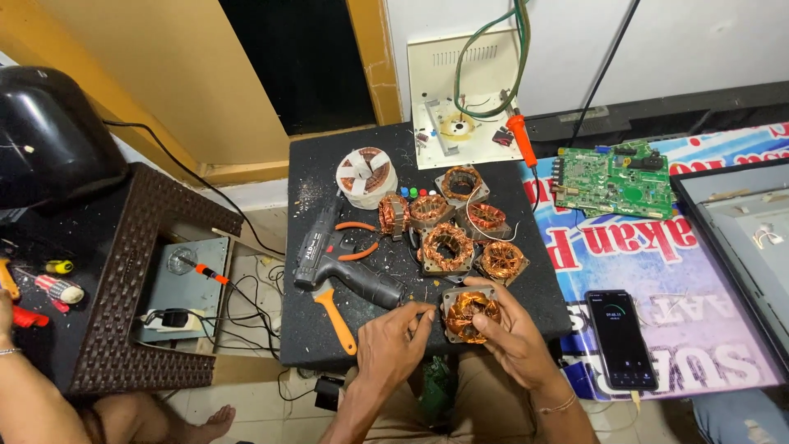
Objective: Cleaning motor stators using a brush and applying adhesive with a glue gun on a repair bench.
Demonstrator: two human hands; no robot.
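My right hand point(514, 337) grips a copper-wound stator point(468, 315) in a square metal frame at the front edge of a small black table point(329, 164). My left hand point(393, 339) is beside it, fingers pinched together on a thin dark tool tip touching the stator's left side. Several more copper-wound stators point(448, 245) lie in a cluster just behind. A black cordless drill point(337, 261) lies to the left of my left hand.
Orange-handled pliers point(357, 238) and an orange-handled tool point(335, 316) lie by the drill. A green circuit board point(615, 179), a smartphone point(621, 337) and a soldering iron point(520, 138) sit on the right. A brown stool point(148, 288) with screwdrivers stands left; another person's arm point(33, 403) is there.
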